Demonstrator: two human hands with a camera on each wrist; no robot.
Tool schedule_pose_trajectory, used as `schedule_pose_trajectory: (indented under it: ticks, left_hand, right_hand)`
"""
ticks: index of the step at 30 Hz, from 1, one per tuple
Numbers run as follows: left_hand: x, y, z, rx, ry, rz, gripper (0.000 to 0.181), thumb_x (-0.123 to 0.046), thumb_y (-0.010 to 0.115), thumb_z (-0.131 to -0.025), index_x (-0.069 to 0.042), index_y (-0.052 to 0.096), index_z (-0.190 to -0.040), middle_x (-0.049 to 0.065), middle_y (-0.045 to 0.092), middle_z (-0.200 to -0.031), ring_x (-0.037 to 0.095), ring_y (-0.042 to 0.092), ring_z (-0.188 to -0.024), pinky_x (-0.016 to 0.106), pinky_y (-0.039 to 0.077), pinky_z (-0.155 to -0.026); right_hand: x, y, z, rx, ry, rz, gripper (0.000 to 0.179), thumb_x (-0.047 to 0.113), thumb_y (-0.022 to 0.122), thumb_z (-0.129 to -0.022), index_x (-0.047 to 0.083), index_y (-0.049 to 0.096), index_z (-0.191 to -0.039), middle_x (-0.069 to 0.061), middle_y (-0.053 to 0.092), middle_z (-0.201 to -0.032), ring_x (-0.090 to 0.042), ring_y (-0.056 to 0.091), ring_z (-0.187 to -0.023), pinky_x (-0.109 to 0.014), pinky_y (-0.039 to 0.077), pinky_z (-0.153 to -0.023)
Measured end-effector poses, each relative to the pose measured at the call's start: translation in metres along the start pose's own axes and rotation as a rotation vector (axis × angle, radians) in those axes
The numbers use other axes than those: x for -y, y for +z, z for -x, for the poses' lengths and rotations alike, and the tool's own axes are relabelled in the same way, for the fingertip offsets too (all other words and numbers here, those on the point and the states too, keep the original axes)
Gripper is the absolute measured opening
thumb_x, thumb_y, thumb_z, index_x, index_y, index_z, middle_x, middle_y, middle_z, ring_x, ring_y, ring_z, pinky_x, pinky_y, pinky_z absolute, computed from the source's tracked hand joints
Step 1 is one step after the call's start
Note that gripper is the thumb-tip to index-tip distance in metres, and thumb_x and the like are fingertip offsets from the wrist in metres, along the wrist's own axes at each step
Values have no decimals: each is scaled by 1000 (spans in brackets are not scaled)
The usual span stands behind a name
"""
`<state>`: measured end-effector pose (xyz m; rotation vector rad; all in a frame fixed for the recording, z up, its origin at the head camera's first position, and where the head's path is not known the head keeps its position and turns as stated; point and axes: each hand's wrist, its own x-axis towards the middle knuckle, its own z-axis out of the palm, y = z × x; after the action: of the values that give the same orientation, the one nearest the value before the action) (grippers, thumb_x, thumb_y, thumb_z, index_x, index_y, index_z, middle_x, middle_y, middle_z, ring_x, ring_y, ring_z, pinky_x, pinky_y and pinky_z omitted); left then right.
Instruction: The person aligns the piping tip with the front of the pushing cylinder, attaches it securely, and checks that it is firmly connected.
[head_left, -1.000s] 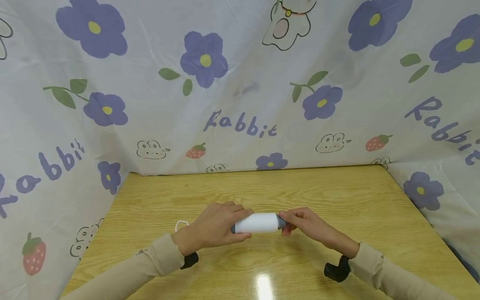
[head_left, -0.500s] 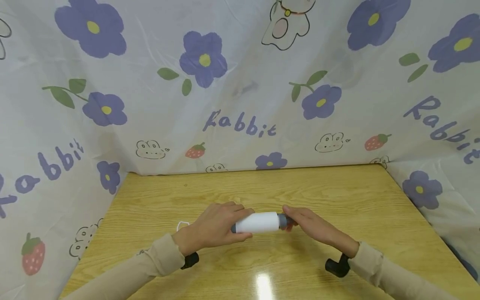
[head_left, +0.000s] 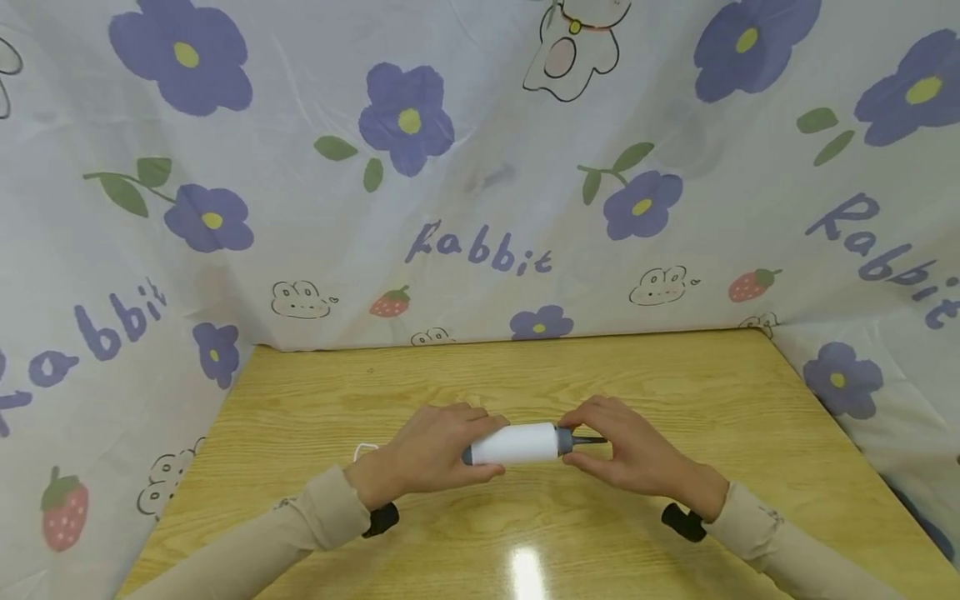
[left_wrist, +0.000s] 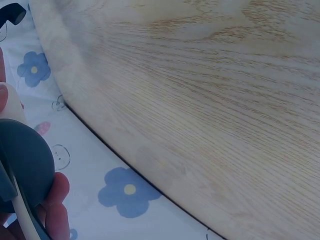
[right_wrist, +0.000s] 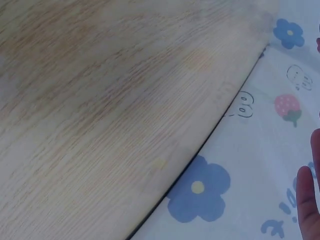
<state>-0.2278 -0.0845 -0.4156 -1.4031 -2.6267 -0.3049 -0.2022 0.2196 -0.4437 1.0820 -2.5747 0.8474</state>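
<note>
Left hand [head_left: 431, 450] grips a white cylinder [head_left: 521, 443] near one end; right hand [head_left: 641, 448] pinches its grey collar [head_left: 565, 441]. Likely light, stiff, slick; hold mid-length.

We see a yellowish wooden table [head_left: 517, 375], its grain running mostly from side to side, with a small mark towards the far left. A bright patch of glare shines on the near part. In both wrist views we find the wood paler, its edge darkly lined. Whether the thin white loop [head_left: 360, 447] actually rests on it, we can't quite tell.
</note>
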Motion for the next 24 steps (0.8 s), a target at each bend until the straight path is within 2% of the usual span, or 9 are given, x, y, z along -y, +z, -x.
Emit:
schedule_pose_trajectory:
  ticks: [3,6,9,13,17,19,21,24]
  left_hand:
    - [0,1,0,-4,7,-1,49,-50,70,-89,-21,65,-128,-4,71,-105,10,65,-82,22,49,-58]
    - [0,2,1,-13,14,-13,49,-50,70,-89,-20,65,-128,-4,71,-103,10,65,-80,22,48,-58]
    - [0,3,1,-14,23,-24,50,-50,70,-89,-19,65,-128,-4,72,-103,10,66,-80,21,48,-57]
    - [1,4,1,-15,31,-29,51,-49,71,-88,-18,65,-129,-2,72,-104,11,67,-81,22,49,-58]
    - [0,4,0,-39,57,-49,51,-49,72,-88,-18,66,-128,-2,72,-103,11,67,-81,22,50,-59]
    - [-1,5,0,-63,74,-66,51,-50,72,-88,-18,66,-127,-3,72,-103,11,66,-81,22,50,-59]
    - [-2,6,0,-80,85,-87,51,-50,71,-88,-18,66,-127,-3,71,-103,11,66,-81,22,51,-60]
    - [-5,6,0,-85,98,-103,50,-50,71,-88,-18,66,-127,-3,71,-102,11,66,-82,23,51,-62]
  right_hand:
    - [-2,1,0,7,-3,-45,35,27,76,-89,23,63,-122,12,65,-113,-7,60,-98,-35,53,-82]
    - [-3,3,1,44,26,-141,31,25,72,-93,22,62,-122,10,64,-110,-5,59,-95,-32,54,-79]
    - [-5,3,1,105,83,-265,26,24,65,-98,20,61,-123,7,64,-108,-6,59,-93,-31,53,-79]
    - [-6,2,0,205,208,-436,22,23,53,-104,16,63,-123,1,67,-106,-11,62,-92,-31,53,-77]
    - [-8,2,-2,296,295,-586,30,24,41,-109,9,64,-120,-13,66,-108,-16,63,-94,-34,52,-83]
    - [-8,1,-3,336,326,-629,36,27,36,-110,6,64,-119,-15,65,-106,-17,62,-94,-35,51,-86]
    - [-8,0,-5,370,349,-659,44,30,31,-111,4,66,-111,-14,64,-100,-18,61,-92,-34,48,-86]
    - [-9,0,-7,416,377,-682,55,35,25,-111,5,69,-98,-4,64,-88,-21,62,-86,-31,47,-86]
